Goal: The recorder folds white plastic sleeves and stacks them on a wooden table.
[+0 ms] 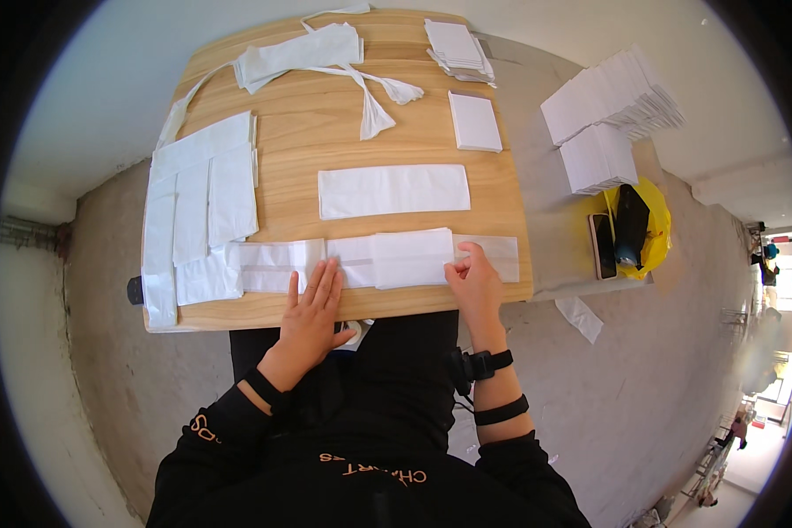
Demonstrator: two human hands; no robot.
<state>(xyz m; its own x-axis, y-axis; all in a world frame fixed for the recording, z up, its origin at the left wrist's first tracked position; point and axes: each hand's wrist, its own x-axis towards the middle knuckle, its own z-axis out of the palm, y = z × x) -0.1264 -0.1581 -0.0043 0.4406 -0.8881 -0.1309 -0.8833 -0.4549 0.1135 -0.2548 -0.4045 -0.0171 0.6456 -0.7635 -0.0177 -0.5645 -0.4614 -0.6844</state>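
Note:
A long, partly see-through white strip (354, 251) lies along the near edge of the wooden table, with an opaque white sheet (414, 258) on its middle part. My left hand (311, 308) rests on the strip left of that sheet, fingers stretched and lying flat. At the sheet's right end, my right hand (475, 286) is closed, thumb and fingers curled together where the sheet meets the see-through end (500, 260). Whatever is between those fingertips is hidden. Beyond both hands lies another flat white strip (394, 191).
Overlapping white packets (231, 189) cover the wooden table's left side; a bundle of white strips (299, 55) lies at the back. White card stacks (453, 44) (475, 121) sit far right. Beside the table are more card stacks (598, 158), a phone (602, 246) and a yellow bag (658, 229).

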